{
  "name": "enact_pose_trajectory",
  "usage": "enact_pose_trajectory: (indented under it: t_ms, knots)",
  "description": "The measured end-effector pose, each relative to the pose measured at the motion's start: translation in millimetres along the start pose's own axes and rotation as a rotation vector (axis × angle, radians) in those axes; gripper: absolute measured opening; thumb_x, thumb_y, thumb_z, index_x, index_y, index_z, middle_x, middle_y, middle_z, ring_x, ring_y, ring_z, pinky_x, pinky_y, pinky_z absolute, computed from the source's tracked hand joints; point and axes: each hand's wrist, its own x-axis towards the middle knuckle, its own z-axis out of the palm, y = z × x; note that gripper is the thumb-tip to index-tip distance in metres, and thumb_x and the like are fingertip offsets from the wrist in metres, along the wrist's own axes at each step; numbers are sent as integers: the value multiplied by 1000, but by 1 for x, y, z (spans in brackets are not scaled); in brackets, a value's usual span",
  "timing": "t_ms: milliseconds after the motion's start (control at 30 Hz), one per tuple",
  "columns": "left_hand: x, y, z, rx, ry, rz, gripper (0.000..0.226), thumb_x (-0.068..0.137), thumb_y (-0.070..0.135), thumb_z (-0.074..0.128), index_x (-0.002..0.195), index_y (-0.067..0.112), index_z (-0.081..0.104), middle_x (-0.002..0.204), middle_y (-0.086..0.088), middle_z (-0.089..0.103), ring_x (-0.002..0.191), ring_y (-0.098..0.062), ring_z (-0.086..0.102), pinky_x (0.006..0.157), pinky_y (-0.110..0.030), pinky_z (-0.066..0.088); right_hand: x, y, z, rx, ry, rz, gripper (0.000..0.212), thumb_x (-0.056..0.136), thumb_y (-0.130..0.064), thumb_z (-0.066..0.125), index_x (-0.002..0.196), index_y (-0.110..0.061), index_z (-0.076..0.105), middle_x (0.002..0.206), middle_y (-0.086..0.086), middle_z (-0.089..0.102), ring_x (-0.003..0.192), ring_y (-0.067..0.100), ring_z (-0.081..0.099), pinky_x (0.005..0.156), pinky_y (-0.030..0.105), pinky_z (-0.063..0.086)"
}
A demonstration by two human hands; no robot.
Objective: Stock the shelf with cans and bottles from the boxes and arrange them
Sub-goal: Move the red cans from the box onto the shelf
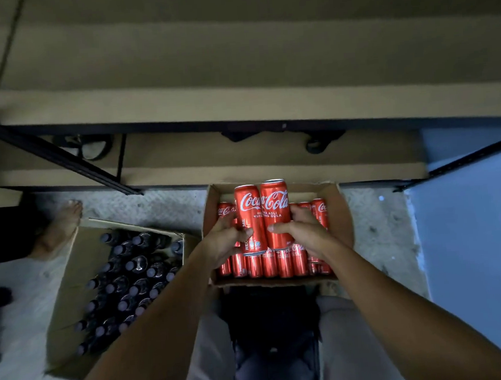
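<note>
Concrete floor below me, dim, with brown shelf boards [237, 101] rising straight ahead. From my feed, the left hand [226, 242] grips one red can [250, 219] and the right hand [302, 230] grips a second can [276, 214], fingers curled round each. Both cans stand upright, long axes vertical, touching side by side, and sit above the rest of the cans in the open cardboard box [341, 213]. I judge them lifted out, though I cannot tell whether their bases have cleared the row beneath.

What matters for the coming move: the shelf lies directly beyond the hands, forward and above the box, so I'd carry both cans forward and up, keeping them vertical. Neither hand looks nearer to the shelf edge; they go as a pair.

Further out, more red cans [278, 263] fill the box in tight rows. Left of it sits a second box [71, 276] of dark bottles [131, 281], caps up, untouched. A bare foot [59, 227] stands at the far left. A blue wall [477, 233] runs along the right.
</note>
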Motion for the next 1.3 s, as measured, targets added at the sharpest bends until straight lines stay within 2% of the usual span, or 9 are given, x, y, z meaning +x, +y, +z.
enact_pose_trajectory:
  t_ms: [100,233,400,567,700,867,1067,1167,1300]
  knots:
    - [-43,17,9,0,-50,65,63,77,-6,72,132,17,51,117,-11,69,111,-34,64,92,-56,52,-45,-25,-2,-12,-5,-25,52,73,-11,83,120,-19,62,107,-3,74,95,15,72,93,45,55]
    - [-96,46,21,29,-72,115,89,54,-5,86,128,22,46,123,-13,65,111,-34,64,88,-60,53,-104,-60,-4,-42,2,-64,55,72,-13,84,121,-20,61,108,-3,74,96,16,72,91,43,56]
    - [-152,86,36,132,-58,231,95,43,9,94,124,30,50,121,-7,66,107,-31,67,84,-57,56,-166,-105,-8,-80,52,-155,54,72,-11,84,120,-20,60,105,-6,73,85,4,71,68,18,54]
    - [-204,135,49,234,-62,405,78,59,1,89,126,21,54,116,-5,69,104,-22,69,84,-40,58,-207,-154,-10,-79,110,-268,80,59,-16,91,128,-18,49,112,-2,70,99,16,70,91,45,56]
    - [-238,175,55,256,-32,559,84,59,4,90,130,22,51,118,0,68,102,-14,69,80,-33,58,-235,-200,-10,-117,156,-416,77,64,-13,89,126,-22,44,115,-6,64,103,10,65,92,39,54]
    - [-279,231,61,303,-3,735,85,59,11,92,132,23,50,120,1,66,105,-15,68,88,-39,58,-273,-258,-11,-110,145,-596,73,70,-21,87,127,-31,42,113,-15,61,102,3,63,85,26,53]
    - [-332,292,65,363,-3,941,80,62,13,91,132,22,53,120,2,68,107,-15,67,85,-36,58,-315,-319,-10,-103,149,-831,57,77,-18,81,125,-23,52,115,-9,67,103,1,66,80,18,56]
    - [-354,319,70,384,14,1012,75,64,10,89,129,22,54,116,4,68,103,-9,68,79,-27,58,-329,-345,-12,-108,169,-914,53,77,-17,81,124,-18,57,114,-7,69,103,3,67,79,18,56]
    - [-362,353,75,387,51,1068,78,64,13,90,131,25,52,116,4,68,102,-11,69,79,-29,58,-331,-379,-17,-125,215,-976,52,75,-20,84,121,-21,59,113,-8,70,101,6,69,79,21,57]
